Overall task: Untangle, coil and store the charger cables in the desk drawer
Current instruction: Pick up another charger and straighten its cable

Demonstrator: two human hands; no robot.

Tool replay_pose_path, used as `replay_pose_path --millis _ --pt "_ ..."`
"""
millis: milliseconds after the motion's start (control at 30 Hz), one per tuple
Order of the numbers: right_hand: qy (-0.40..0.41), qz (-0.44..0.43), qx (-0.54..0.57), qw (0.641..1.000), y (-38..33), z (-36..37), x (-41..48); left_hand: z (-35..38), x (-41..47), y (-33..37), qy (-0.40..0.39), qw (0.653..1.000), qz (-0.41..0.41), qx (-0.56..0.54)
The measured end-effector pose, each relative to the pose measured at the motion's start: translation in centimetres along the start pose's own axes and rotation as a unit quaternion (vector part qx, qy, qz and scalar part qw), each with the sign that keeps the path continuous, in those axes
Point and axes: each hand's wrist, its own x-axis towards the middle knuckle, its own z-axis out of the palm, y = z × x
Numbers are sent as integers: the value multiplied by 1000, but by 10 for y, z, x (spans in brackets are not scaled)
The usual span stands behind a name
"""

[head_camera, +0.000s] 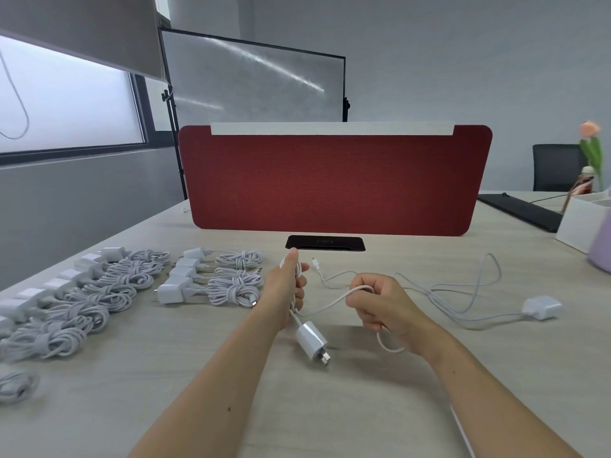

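My left hand (287, 285) grips a few loops of a white charger cable (334, 300) above the desk. That cable's white plug adapter (311, 339) dangles just below the hand. My right hand (380, 300) holds the same cable a short way along, fingers curled round it. A second loose cable (463, 292) sprawls on the desk to the right and ends at its adapter (542, 307). Several coiled chargers (231, 279) lie in rows on the left. No drawer is in view.
A red felt divider (334, 180) stands across the desk behind a black cable hatch (325, 242). A white box (578, 223) and a lilac container (601, 246) sit at the right edge. More coiled chargers (82, 302) fill the far left of the desk (198, 375).
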Motion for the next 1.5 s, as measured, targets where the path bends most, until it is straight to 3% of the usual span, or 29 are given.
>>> replay_pose_path --millis 167,367,533,733,933,1133,1333,1500 --pt "-28 0 41 999 -4 -2 -2 3 -3 -2 -18 999 -7 38" --pt "46 -26 67 996 -4 3 -1 11 -16 -7 -139 977 -9 161" --pt "151 -87 2 985 -1 8 1 19 -26 -9 -265 945 -67 179" --pt "183 -111 -23 976 1 8 1 22 -30 -5 -309 932 -49 183" --pt "174 -91 -40 980 7 5 6 24 -32 -10 -281 931 23 232" --pt "181 -62 -145 971 18 4 10 27 -23 -15 -133 967 124 178" --pt "147 -75 -338 926 16 7 5 31 -20 -14 -60 995 78 24" --pt "92 -61 -406 907 13 13 1 23 -13 -12 5 995 65 -75"
